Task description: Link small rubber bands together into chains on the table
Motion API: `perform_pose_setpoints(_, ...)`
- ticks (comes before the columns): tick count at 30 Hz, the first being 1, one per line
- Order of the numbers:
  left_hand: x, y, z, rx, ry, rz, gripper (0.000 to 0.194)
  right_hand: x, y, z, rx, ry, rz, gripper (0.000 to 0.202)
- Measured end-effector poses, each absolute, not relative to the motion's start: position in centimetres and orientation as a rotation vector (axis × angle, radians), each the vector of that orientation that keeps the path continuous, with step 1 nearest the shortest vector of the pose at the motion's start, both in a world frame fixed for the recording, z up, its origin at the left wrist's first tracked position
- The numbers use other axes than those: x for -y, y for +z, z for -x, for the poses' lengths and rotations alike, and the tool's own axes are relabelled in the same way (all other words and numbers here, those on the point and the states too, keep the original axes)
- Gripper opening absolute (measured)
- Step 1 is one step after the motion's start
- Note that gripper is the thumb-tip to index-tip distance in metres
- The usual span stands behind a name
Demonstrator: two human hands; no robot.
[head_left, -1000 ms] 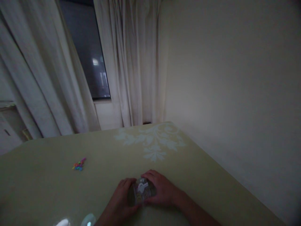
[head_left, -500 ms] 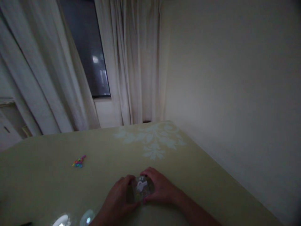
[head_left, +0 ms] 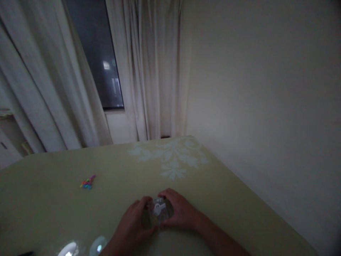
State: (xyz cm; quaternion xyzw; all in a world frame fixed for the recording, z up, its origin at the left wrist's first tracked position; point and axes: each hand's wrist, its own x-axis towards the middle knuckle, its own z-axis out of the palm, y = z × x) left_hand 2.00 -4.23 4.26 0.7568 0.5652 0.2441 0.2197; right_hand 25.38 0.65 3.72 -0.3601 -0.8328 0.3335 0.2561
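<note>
A small clear packet or box with a pale printed figure on it is held between my two hands, low in the middle of the view. My left hand grips its left side, fingers curled at the top corner and thumb at the lower edge. Around the right side, my right hand closes with its fingers at the top and thumb below. Dim light and blur hide what the packet contains. A little pile of bright coloured pieces lies on the table to the left, apart from both hands.
The greenish table has a pale floral pattern near its far corner. Along its right edge runs a plain wall. Curtains and a dark window stand behind. Bright round reflections and a dark object show at lower left.
Both hands keep their hold on the packet, which looks almost unmoved. The whole view has shifted very slightly.
</note>
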Motion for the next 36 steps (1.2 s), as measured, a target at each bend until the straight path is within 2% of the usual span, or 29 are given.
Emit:
perform_pose_setpoints(5,3.9,3.0,-1.2,-1.564,0.765,-2.090,0.076,-0.4,3.4,-24.9,2.171,0.912,0.982,0.092)
perform_pose_setpoints(11,2.8,2.9,0.6,-1.593,0.809,-2.201,0.055,-3.0,3.3,-27.4,1.872,0.647,1.274,0.084)
perform_pose_setpoints(17,2.5,2.7,1.0,-1.694,0.907,-2.140,0.061,-5.6,2.7,-30.9,1.859,0.292,1.712,0.069)
perform_pose_setpoints(24,2.4,2.0,0.6,-1.689,0.988,-2.205,0.057,-5.2,2.4,-31.0,1.898,0.309,1.823,0.068)
perform_pose_setpoints(28,2.7,2.4,-0.1,-1.698,0.985,-2.179,0.056,-4.3,3.8,-29.5,1.925,0.309,1.668,0.070)
perform_pose_setpoints(32,3.3,3.1,-1.2,-1.705,0.974,-2.115,0.059,-1.6,4.8,-26.1,2.071,0.599,1.344,0.046)
perform_pose_setpoints(36,3.4,2.9,-1.7,-1.722,0.960,-2.204,0.059,0.8,4.3,-23.1,2.307,0.691,1.215,0.069)
